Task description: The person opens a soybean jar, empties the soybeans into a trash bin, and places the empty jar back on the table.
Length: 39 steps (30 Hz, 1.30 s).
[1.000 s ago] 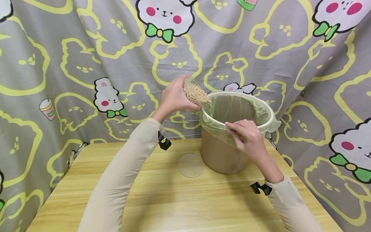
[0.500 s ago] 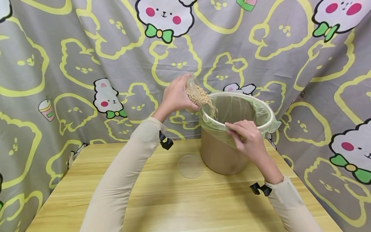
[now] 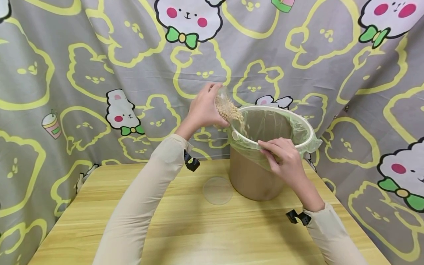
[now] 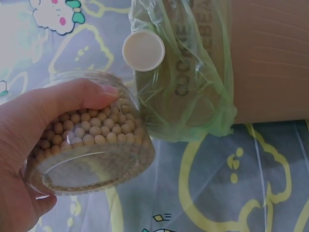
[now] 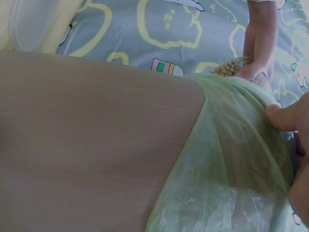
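Note:
My left hand (image 3: 205, 108) grips a clear plastic jar (image 4: 96, 169) of round, pale soybeans (image 4: 99, 128). The jar tilts over the left rim of a brown trash can (image 3: 255, 180), and beans spill from its mouth into the can. A green plastic bag (image 5: 227, 159) lines the can, folded outward under a cream ring (image 3: 309, 138). At the near rim my right hand (image 3: 281, 156) pinches the ring and bag edge between thumb and fingers. In the right wrist view, the thumb (image 5: 280, 117) presses on the bag; the other fingers are partly cut off.
A clear round lid (image 3: 217, 190) lies flat on the wooden table (image 3: 185, 228), left of the can's base. Behind and at the sides hangs a grey patterned curtain (image 3: 139, 81), close to the can.
The left hand has moved slightly right and tipped the jar further. Beans that sat at its mouth now stream into the can. The right hand stays on the rim.

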Each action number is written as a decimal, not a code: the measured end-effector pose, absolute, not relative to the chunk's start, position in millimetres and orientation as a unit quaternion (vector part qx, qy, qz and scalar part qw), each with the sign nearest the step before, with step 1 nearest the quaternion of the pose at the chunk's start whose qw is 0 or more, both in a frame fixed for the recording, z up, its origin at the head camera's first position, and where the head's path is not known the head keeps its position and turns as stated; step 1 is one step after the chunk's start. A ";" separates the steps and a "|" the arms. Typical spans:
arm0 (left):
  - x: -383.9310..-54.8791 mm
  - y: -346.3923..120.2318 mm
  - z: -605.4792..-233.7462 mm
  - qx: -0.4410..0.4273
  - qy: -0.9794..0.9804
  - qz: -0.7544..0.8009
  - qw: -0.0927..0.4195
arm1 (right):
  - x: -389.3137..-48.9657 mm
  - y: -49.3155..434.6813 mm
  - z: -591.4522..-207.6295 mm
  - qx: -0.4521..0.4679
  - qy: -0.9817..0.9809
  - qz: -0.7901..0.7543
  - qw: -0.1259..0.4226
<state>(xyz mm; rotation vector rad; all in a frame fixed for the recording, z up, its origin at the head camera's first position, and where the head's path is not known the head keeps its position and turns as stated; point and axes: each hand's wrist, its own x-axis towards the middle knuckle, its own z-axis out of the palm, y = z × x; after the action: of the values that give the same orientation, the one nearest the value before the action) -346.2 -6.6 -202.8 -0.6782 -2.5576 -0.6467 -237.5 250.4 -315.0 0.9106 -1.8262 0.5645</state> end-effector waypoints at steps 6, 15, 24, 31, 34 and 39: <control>-346.1 -4.6 -200.2 -0.256 -0.919 -0.213 0.212 | -236.7 250.5 -314.6 0.375 -0.751 0.235 0.490; -345.5 -1.1 -196.5 -0.261 -0.920 -0.198 0.215 | -236.6 250.6 -314.1 0.374 -0.749 0.238 0.492; -343.2 3.6 -192.7 -0.265 -0.922 -0.185 0.213 | -237.5 251.1 -313.2 0.372 -0.749 0.236 0.494; -343.3 5.0 -191.1 -0.263 -0.925 -0.180 0.208 | -240.0 251.8 -312.5 0.373 -0.746 0.242 0.494; -344.3 5.7 -192.1 -0.264 -0.923 -0.184 0.211 | -241.9 252.6 -312.6 0.372 -0.747 0.243 0.494; -345.9 7.4 -195.2 -0.266 -0.920 -0.186 0.219 | -245.1 254.3 -313.6 0.369 -0.752 0.242 0.490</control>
<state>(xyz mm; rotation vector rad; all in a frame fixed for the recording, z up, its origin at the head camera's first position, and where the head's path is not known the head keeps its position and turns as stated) -345.9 7.4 -195.2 -0.7356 -2.5462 -0.5146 -245.1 254.3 -313.6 0.8952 -1.8261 0.5884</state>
